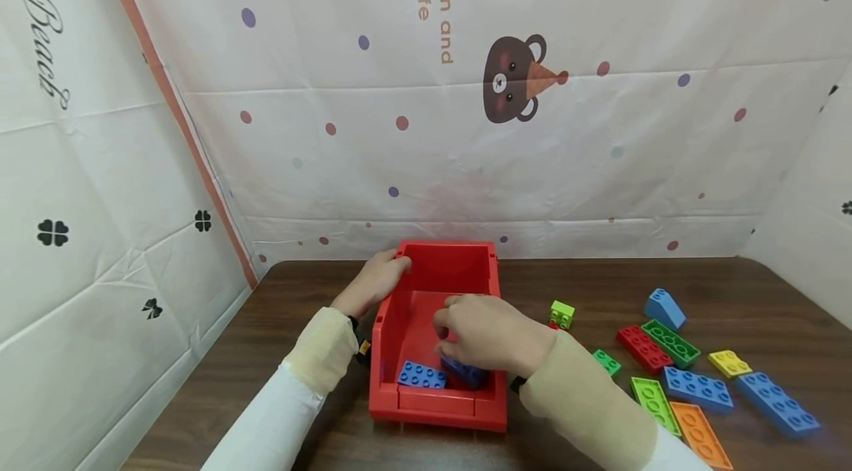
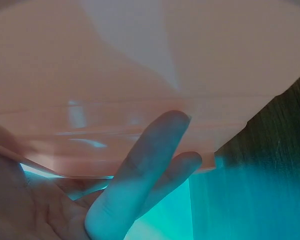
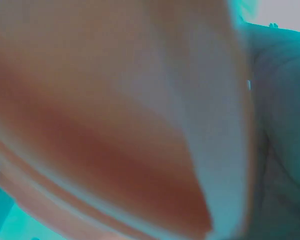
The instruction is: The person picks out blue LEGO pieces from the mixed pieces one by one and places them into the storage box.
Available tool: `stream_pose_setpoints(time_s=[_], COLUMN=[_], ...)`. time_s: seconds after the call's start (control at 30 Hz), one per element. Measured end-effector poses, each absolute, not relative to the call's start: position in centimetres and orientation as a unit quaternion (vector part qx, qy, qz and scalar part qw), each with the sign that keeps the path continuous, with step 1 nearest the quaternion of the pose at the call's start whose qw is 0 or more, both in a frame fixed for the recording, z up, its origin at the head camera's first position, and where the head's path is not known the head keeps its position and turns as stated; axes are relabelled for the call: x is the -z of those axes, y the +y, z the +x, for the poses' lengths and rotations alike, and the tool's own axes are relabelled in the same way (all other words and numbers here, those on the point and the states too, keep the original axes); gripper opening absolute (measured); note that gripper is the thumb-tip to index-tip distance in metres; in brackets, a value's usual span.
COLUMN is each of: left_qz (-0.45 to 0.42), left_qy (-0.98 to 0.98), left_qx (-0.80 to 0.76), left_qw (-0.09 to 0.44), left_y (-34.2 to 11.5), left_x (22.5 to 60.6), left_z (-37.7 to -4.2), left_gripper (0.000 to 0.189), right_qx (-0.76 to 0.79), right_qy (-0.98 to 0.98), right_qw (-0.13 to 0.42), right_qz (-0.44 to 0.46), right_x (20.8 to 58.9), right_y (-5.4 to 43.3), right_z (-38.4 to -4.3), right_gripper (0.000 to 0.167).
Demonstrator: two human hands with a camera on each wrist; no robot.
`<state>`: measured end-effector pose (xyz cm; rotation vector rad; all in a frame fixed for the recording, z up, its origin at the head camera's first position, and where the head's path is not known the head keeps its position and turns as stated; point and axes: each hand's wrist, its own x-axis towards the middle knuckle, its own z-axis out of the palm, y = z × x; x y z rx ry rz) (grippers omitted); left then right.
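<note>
A red plastic bin (image 1: pixel 452 412) stands on the table with its low lip toward me. My left hand (image 1: pixel 378 280) grips its left wall near the back, thumb over the rim. In the left wrist view, the fingers (image 2: pixel 145 170) of that hand lie along the outer side. My right hand (image 1: pixel 492 334) reaches over the right wall, its fingers loosely bent above the bin floor with a gap between thumb and fingers. Below it is a dark blue brick (image 1: pixel 474 376), partly hidden by the hand. Another blue brick (image 1: pixel 421 375) lies at the front left inside.
Right of the bin lie loose bricks: a lime brick (image 1: pixel 562 313), a blue sloped brick (image 1: pixel 664 309), red (image 1: pixel 643 348) and green (image 1: pixel 670 343) ones, a yellow one (image 1: pixel 729 364), an orange one (image 1: pixel 700 434) and several others. A printed white sheet (image 1: pixel 439 160) hangs behind the table.
</note>
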<state>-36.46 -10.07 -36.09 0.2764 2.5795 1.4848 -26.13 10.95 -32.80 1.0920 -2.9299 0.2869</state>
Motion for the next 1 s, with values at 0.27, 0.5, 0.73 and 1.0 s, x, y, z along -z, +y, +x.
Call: stream_pose_setpoints(time_s=[0.27, 0.5, 0.73, 1.0], left_qz=[0.098, 0.095, 0.097, 0.099], left_qy=[0.857, 0.856, 0.856, 0.855], left_qx=[-0.500, -0.502, -0.503, -0.503], left_qw=[0.077, 0.077, 0.073, 0.074], left_y=[-10.2, -10.2, -10.1, -10.1], left_x=[36.2, 36.3, 36.3, 36.3], left_z=[-36.5, -36.5, -36.4, -36.5], left_gripper=[0.037, 0.034, 0.037, 0.037], right_qx=[-0.099, -0.107, -0.118, -0.126], right_qy=[-0.940, -0.943, -0.942, -0.950], right_qw=[-0.007, 0.003, 0.016, 0.012], right_qz=[0.325, 0.315, 0.314, 0.285], right_x=[31.1, 29.9, 29.0, 27.9], right_y=[11.4, 12.1, 13.2, 14.7], right_z=[-25.2, -24.5, -24.5, -24.7], right_gripper=[0.023, 0.025, 0.021, 0.022])
